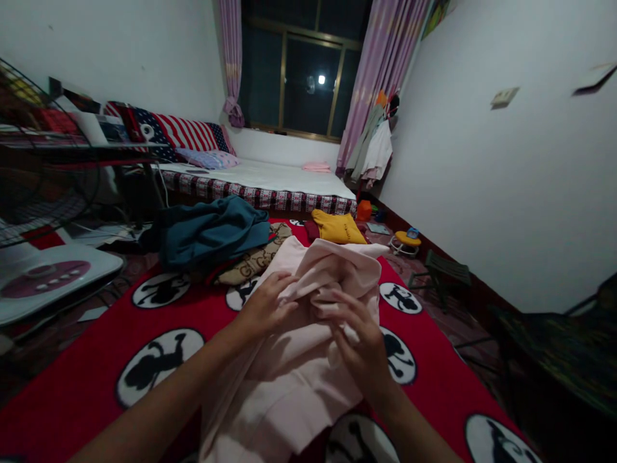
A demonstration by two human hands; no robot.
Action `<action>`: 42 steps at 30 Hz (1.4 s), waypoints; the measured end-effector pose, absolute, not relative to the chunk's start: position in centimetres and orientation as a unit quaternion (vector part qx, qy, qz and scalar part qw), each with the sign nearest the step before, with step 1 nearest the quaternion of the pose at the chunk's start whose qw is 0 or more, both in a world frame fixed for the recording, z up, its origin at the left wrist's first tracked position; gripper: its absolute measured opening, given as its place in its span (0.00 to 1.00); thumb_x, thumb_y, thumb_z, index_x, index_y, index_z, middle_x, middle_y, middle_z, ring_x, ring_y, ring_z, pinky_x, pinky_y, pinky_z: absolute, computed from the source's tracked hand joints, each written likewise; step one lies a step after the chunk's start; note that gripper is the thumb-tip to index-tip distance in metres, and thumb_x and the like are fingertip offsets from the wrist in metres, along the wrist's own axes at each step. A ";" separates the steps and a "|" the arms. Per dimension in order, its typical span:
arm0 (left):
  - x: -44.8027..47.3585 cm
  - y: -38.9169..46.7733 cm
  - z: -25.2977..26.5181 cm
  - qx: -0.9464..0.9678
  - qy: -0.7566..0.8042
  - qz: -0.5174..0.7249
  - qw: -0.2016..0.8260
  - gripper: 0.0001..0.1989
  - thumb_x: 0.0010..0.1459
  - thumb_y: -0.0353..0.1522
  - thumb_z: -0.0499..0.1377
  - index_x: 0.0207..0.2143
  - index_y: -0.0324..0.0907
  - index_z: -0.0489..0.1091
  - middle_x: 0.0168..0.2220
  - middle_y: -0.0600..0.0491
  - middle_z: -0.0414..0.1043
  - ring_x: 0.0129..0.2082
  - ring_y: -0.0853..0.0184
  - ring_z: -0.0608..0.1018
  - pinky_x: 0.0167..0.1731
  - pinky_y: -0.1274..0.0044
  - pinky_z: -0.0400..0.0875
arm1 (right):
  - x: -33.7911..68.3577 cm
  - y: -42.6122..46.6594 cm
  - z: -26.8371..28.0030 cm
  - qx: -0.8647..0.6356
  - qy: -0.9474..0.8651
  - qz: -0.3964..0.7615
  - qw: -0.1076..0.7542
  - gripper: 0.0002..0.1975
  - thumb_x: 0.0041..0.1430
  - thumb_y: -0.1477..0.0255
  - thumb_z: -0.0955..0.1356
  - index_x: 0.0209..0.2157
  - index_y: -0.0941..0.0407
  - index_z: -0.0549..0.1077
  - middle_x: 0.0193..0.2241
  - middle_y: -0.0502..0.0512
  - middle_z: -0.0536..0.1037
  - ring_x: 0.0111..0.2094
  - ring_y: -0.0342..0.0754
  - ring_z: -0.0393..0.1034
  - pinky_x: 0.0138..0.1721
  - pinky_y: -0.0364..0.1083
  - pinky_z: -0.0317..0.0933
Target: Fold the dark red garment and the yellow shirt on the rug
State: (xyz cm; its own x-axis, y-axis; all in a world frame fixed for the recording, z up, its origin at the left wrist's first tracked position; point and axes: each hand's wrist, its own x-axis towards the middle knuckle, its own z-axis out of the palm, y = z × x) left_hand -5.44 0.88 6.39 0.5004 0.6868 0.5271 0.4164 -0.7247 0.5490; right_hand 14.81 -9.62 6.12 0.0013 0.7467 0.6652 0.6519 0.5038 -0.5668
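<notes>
A pale pink top (pixel 308 360) lies spread on the red blanket (pixel 202 399) in front of me, its upper part bunched into hood-like folds. My left hand (pixel 267 302) is on the left edge of these folds, thumb and fingers closed on the fabric. On the right side, my right hand (pixel 359 341) pinches a fold near the opening, its fingertips partly lost among the cloth. Beyond the top sits a folded yellow garment (pixel 340 227), with a dark red one partly under it. A teal garment (pixel 216 231) lies in a heap at the left, beside a tan patterned cloth (pixel 260 257).
A bed (pixel 270 177) stands below the window. An electric fan (pixel 53 276) and a cluttered desk (pixel 120 149) are at the left. Along the right wall are a small yellow stool (pixel 406 239), a folding stool (pixel 446 270) and a dark chair (pixel 563 341).
</notes>
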 end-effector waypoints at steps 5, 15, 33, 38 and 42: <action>-1.1 2.5 3.6 0.865 0.375 0.301 0.142 0.40 0.49 0.30 0.61 0.64 0.37 0.51 0.62 0.39 0.57 0.61 0.54 0.62 0.58 0.64 0.61 | 21.2 -6.5 2.2 -0.642 -0.523 0.001 0.560 0.30 0.52 0.60 0.69 0.55 0.58 0.64 0.58 0.67 0.63 0.60 0.59 0.56 0.60 0.59 0.51; -0.4 3.6 6.6 0.723 0.383 0.454 0.354 0.13 0.48 0.29 0.57 0.37 0.40 0.75 0.36 0.49 0.78 0.39 0.58 0.78 0.39 0.71 0.72 | 21.2 -5.5 2.2 -0.654 -0.507 0.196 0.527 0.26 0.44 0.67 0.69 0.47 0.59 0.68 0.42 0.62 0.77 0.43 0.57 0.73 0.41 0.51 0.67; -22.7 -0.5 2.0 0.582 0.636 0.358 0.360 0.23 0.43 0.35 0.60 0.45 0.44 0.69 0.34 0.48 0.78 0.29 0.57 0.79 0.24 0.72 0.73 | 35.6 -15.0 2.3 -0.776 -0.515 0.116 0.346 0.19 0.39 0.64 0.67 0.37 0.53 0.75 0.35 0.58 0.79 0.33 0.58 0.74 0.32 0.51 0.67; -21.2 -0.2 4.2 0.787 0.544 0.284 0.055 0.26 0.48 0.37 0.58 0.51 0.41 0.68 0.53 0.40 0.68 0.52 0.47 0.71 0.51 0.58 0.66 | 32.2 -13.2 6.9 -0.717 -0.621 -0.122 0.292 0.20 0.52 0.61 0.65 0.44 0.56 0.72 0.46 0.65 0.73 0.48 0.62 0.67 0.49 0.58 0.61; -14.2 -1.3 7.1 0.864 0.388 0.320 0.027 0.17 0.59 0.35 0.53 0.50 0.45 0.69 0.53 0.44 0.68 0.55 0.56 0.69 0.56 0.63 0.63 | 23.7 -10.0 8.0 -0.618 -0.750 -0.053 0.228 0.15 0.59 0.68 0.63 0.46 0.54 0.71 0.48 0.61 0.72 0.48 0.54 0.67 0.49 0.52 0.61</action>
